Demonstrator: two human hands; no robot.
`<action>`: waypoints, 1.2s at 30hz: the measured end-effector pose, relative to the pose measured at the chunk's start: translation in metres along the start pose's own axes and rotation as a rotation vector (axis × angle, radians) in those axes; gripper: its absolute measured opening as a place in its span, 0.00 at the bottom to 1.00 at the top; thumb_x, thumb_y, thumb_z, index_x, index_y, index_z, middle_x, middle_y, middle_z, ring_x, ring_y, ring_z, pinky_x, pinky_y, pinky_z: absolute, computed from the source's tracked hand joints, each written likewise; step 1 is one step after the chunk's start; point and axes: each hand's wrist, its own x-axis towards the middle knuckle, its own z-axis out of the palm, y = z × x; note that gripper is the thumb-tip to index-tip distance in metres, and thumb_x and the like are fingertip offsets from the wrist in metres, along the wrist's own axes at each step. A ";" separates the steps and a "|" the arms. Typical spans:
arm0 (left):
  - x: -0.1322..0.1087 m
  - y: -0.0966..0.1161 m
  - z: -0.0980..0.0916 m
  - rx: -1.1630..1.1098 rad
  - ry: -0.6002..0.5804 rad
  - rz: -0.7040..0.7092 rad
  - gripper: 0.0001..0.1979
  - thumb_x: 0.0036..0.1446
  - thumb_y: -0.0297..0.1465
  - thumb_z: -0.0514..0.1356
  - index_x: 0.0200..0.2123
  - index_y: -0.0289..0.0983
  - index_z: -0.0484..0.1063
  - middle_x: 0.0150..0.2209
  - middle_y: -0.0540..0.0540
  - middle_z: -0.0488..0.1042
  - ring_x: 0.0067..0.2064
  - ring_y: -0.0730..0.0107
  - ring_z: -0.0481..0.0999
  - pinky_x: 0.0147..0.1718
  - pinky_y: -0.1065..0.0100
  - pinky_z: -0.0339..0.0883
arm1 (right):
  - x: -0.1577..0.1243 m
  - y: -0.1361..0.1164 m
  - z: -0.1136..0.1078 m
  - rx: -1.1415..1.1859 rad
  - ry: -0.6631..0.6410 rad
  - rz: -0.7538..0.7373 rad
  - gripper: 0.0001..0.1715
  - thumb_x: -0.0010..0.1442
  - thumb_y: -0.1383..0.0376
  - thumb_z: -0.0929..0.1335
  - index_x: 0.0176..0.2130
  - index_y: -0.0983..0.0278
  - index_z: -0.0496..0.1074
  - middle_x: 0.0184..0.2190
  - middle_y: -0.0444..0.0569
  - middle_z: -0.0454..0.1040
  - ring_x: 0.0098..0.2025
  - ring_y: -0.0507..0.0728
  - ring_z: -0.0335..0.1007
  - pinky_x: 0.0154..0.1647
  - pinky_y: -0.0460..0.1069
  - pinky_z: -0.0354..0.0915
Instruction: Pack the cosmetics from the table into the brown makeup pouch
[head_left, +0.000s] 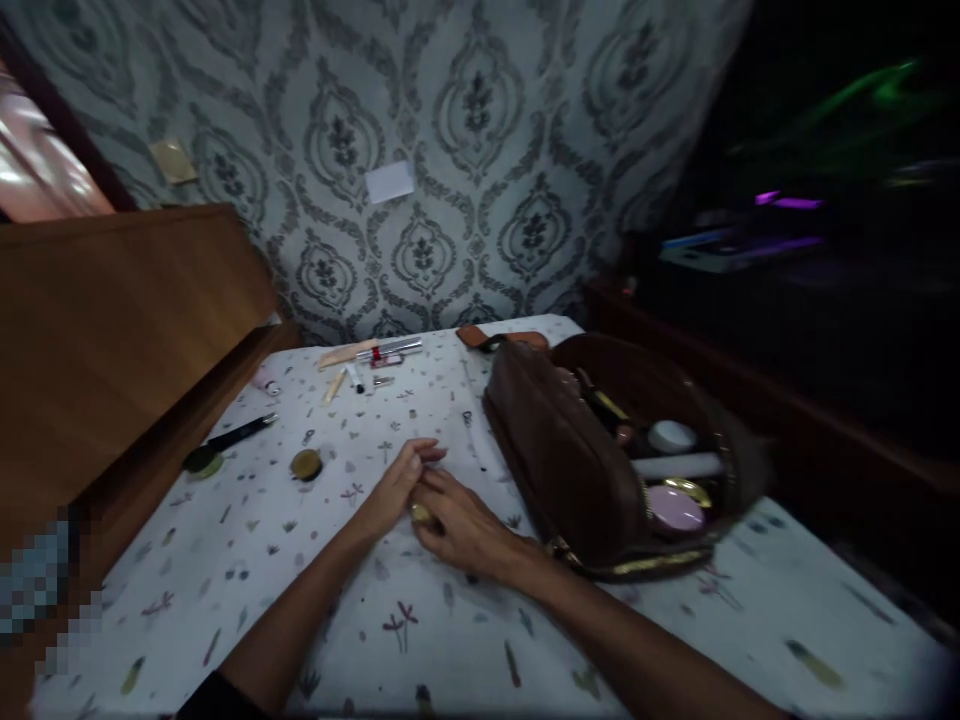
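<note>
My left hand (397,482) and my right hand (463,525) meet over the middle of the table. The fingers of my left hand are stretched out and touch the fingers of my right hand. A small gold-coloured round item (422,514) shows under the curled fingers of my right hand; its kind is partly hidden. To the left lies a round gold-coloured lid or jar (306,464). A brown cosmetic bag (566,460) stands unzipped to the right, with a pink round compact (675,510), a white round jar (671,436) and a white tube (679,466) inside.
Several small tubes and cosmetics (375,362) lie at the back of the table. A black pen-like item (244,432) and a dark green round item (202,461) lie at the left, beside a wooden board (127,330). A patterned wall (450,120) rises behind.
</note>
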 end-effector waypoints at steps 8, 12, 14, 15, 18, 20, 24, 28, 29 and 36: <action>0.001 0.003 0.008 -0.055 0.130 -0.059 0.31 0.59 0.59 0.53 0.52 0.40 0.69 0.53 0.39 0.76 0.57 0.53 0.74 0.61 0.51 0.61 | -0.001 -0.008 -0.007 -0.097 -0.053 0.062 0.21 0.61 0.69 0.70 0.53 0.69 0.69 0.53 0.59 0.70 0.57 0.64 0.64 0.58 0.58 0.67; -0.003 0.012 0.022 -0.120 0.268 -0.157 0.28 0.61 0.57 0.52 0.48 0.40 0.70 0.51 0.40 0.78 0.57 0.54 0.74 0.62 0.50 0.61 | -0.002 -0.011 -0.008 -0.143 -0.027 0.082 0.17 0.62 0.67 0.70 0.51 0.68 0.69 0.50 0.58 0.72 0.53 0.64 0.67 0.51 0.56 0.71; -0.003 0.023 0.028 -0.131 0.307 -0.195 0.28 0.60 0.58 0.52 0.47 0.41 0.70 0.51 0.41 0.78 0.58 0.54 0.73 0.61 0.50 0.61 | -0.004 -0.015 -0.012 -0.144 -0.012 0.063 0.15 0.63 0.66 0.70 0.50 0.67 0.69 0.48 0.56 0.72 0.51 0.62 0.68 0.50 0.55 0.70; -0.004 0.031 0.031 -0.129 0.312 -0.204 0.29 0.59 0.59 0.52 0.46 0.41 0.70 0.51 0.41 0.78 0.58 0.53 0.73 0.60 0.50 0.62 | -0.005 -0.017 -0.017 -0.146 -0.009 0.051 0.14 0.64 0.65 0.69 0.49 0.66 0.68 0.47 0.55 0.72 0.51 0.61 0.67 0.50 0.55 0.70; -0.001 0.057 0.040 -0.095 0.267 -0.152 0.31 0.57 0.61 0.53 0.45 0.40 0.71 0.51 0.40 0.77 0.59 0.51 0.71 0.59 0.51 0.64 | -0.014 -0.031 -0.037 -0.135 -0.012 0.002 0.12 0.64 0.65 0.69 0.46 0.66 0.68 0.47 0.55 0.71 0.50 0.60 0.67 0.51 0.53 0.68; 0.002 0.073 0.047 -0.059 0.195 -0.053 0.30 0.58 0.60 0.54 0.45 0.40 0.72 0.53 0.41 0.76 0.60 0.51 0.70 0.58 0.52 0.64 | -0.025 -0.043 -0.056 -0.103 -0.024 -0.015 0.10 0.64 0.65 0.69 0.45 0.66 0.68 0.45 0.54 0.72 0.49 0.59 0.67 0.49 0.52 0.69; 0.012 0.094 0.066 0.040 -0.004 0.174 0.25 0.64 0.53 0.52 0.51 0.41 0.72 0.58 0.42 0.71 0.63 0.52 0.65 0.60 0.55 0.61 | -0.052 -0.061 -0.092 0.057 -0.027 -0.065 0.12 0.64 0.64 0.70 0.46 0.66 0.68 0.45 0.52 0.72 0.47 0.56 0.68 0.50 0.50 0.68; 0.014 0.102 0.084 0.060 -0.117 0.269 0.23 0.67 0.51 0.50 0.53 0.43 0.71 0.59 0.43 0.69 0.64 0.54 0.64 0.61 0.57 0.61 | -0.075 -0.066 -0.112 0.215 0.204 -0.017 0.17 0.63 0.66 0.71 0.51 0.68 0.69 0.47 0.53 0.72 0.51 0.56 0.69 0.55 0.50 0.67; 0.012 0.103 0.088 0.068 -0.133 0.261 0.23 0.67 0.51 0.50 0.54 0.43 0.71 0.60 0.43 0.69 0.64 0.54 0.64 0.61 0.57 0.61 | -0.080 -0.067 -0.116 0.238 0.261 -0.002 0.17 0.63 0.66 0.71 0.51 0.67 0.69 0.47 0.53 0.72 0.52 0.56 0.69 0.56 0.50 0.67; -0.026 0.100 0.095 0.026 -0.229 -0.021 0.23 0.65 0.48 0.56 0.56 0.41 0.69 0.52 0.43 0.73 0.51 0.59 0.73 0.50 0.65 0.68 | -0.107 -0.080 -0.132 0.103 0.527 -0.017 0.15 0.66 0.66 0.69 0.52 0.63 0.67 0.51 0.51 0.71 0.53 0.53 0.70 0.56 0.47 0.69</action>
